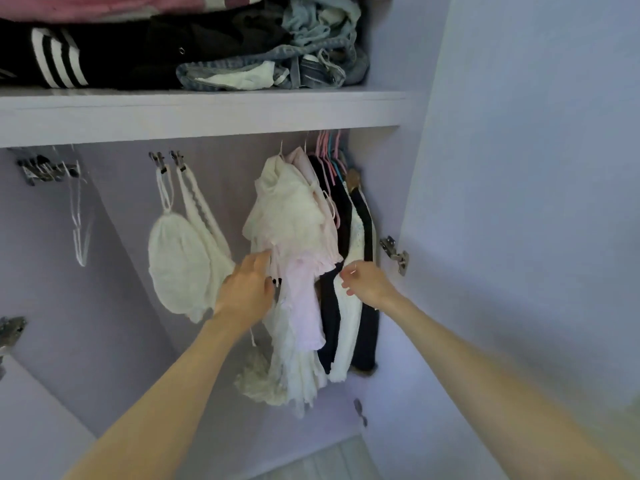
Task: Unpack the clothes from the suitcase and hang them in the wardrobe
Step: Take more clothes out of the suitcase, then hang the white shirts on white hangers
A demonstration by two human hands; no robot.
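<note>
Both forearms reach up into the wardrobe [485, 168]. Left hand [247, 289]: fingers extended, tips touching the left edge of the cream blouse [291, 216], not visibly gripping it. Right hand [367, 282]: fingers curled near the white garment [346, 327]; cannot tell whether it pinches cloth. Hung clothes are bunched at the right end under the shelf [207, 112], on pink and blue hangers [329, 150], with a pale pink top [306, 306] and dark garments [367, 327] just beside the right side wall. Left of the bunch, a white knit top [180, 265] hangs on clips; further left, clip hangers [45, 168] with open rail room between. Folded clothes [173, 46] lie on the shelf.
</note>
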